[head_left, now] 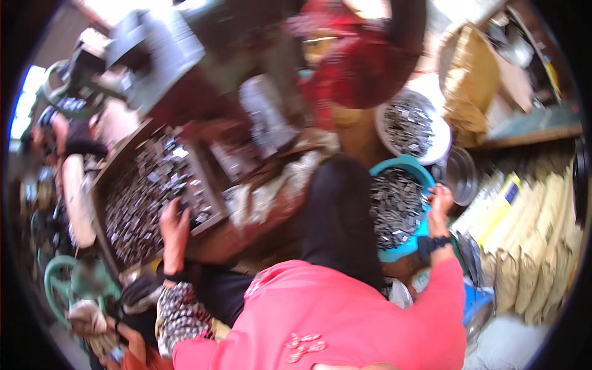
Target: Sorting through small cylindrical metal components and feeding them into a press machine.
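Observation:
My left hand (174, 232) is over the near right part of a wooden tray (208, 198) heaped with small dark metal pieces (145, 191). Its thumb and fingers are bent and a little apart, and the fingertips are close to the pieces; I make out nothing held. On the right, my right hand (439, 208) has its fingers curled around the rim of a turquoise basin (425, 176). Short metal pieces (398, 209) fill that basin. Just beyond it stands a white tub (441, 135) of similar metal pieces.
Ahead are a blurred machine with a red wheel (370, 68) and a grey metal block (265, 114). Stacked tan sacks (536, 240) lie at the right, below a shelf (530, 127). A clear round container (461, 176) is beside the basin. Other people (132, 345) sit at far left.

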The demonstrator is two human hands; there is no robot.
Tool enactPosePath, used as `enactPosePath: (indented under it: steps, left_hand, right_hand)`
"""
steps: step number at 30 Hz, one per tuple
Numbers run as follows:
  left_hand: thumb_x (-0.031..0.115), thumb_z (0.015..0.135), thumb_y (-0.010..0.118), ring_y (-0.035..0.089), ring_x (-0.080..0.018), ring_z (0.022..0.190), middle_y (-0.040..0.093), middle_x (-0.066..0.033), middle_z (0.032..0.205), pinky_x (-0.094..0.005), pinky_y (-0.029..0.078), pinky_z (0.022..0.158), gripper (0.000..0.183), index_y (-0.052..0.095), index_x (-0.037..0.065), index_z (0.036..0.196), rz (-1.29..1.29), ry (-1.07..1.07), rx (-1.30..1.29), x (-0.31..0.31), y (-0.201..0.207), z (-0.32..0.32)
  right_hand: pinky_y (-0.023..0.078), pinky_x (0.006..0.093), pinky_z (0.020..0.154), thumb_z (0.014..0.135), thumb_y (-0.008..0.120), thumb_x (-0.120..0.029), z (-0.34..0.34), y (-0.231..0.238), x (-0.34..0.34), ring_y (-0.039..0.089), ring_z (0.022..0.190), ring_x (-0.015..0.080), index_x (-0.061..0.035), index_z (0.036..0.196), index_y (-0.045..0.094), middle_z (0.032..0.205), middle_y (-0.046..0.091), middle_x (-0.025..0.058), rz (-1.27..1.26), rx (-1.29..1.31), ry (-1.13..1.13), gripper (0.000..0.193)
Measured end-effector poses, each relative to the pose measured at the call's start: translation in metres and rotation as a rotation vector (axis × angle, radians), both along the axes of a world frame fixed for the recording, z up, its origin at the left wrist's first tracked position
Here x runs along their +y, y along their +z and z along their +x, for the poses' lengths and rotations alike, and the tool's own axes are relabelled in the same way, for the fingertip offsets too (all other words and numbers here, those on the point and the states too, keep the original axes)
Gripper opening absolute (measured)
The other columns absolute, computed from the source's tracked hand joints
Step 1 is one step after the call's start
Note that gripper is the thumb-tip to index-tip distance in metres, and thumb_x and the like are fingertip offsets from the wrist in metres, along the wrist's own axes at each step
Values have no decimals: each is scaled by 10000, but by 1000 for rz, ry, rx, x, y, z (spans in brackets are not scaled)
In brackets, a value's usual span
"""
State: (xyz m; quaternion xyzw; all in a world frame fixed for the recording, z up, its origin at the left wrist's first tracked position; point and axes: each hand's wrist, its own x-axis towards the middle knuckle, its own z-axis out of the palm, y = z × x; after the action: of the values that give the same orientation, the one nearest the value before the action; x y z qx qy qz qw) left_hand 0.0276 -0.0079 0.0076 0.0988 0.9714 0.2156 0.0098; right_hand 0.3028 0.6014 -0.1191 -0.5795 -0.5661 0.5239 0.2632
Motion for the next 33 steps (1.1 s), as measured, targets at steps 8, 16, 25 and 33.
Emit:
enactPosePath:
  steps: [8, 16, 25, 33]
  left_hand:
    - [85, 730, 648, 588, -391, 826, 504, -198, 1009, -454, 496, 706, 205, 535, 59, 899, -301, -135, -8, 7, 0, -14]
    - [-9, 750, 493, 604, -369, 776, 527, -245, 928, -429, 507, 654, 77, 516, -1, 824, -169, -371, 59, -21, -6, -13]
    - [16, 740, 529, 619, -278, 786, 541, -154, 916, -374, 514, 664, 123, 558, 34, 858, -322, -332, 58, -18, 3, -14]
    - [38, 746, 523, 616, -251, 777, 562, -138, 907, -364, 502, 668, 119, 575, 44, 853, -367, -298, -1, -24, 5, -16]
  right_hand:
    - [418, 176, 466, 892, 554, -117, -97, 168, -158, 530, 540, 68, 10, 971, 572, 749, 591, 34, 346, 207, 889, 151]
    - [458, 378, 534, 783, 636, -119, -225, 210, -323, 581, 630, 319, -35, 912, 542, 770, 565, 128, 989, 226, 1746, 180]
    - [476, 405, 552, 797, 570, -79, -322, 158, -421, 578, 632, 338, -22, 846, 501, 752, 527, 151, 1242, 163, 1938, 102]
    - [509, 403, 656, 758, 523, -35, -367, 114, -486, 623, 750, 321, 10, 876, 545, 814, 590, 173, 1341, 67, 2021, 128]
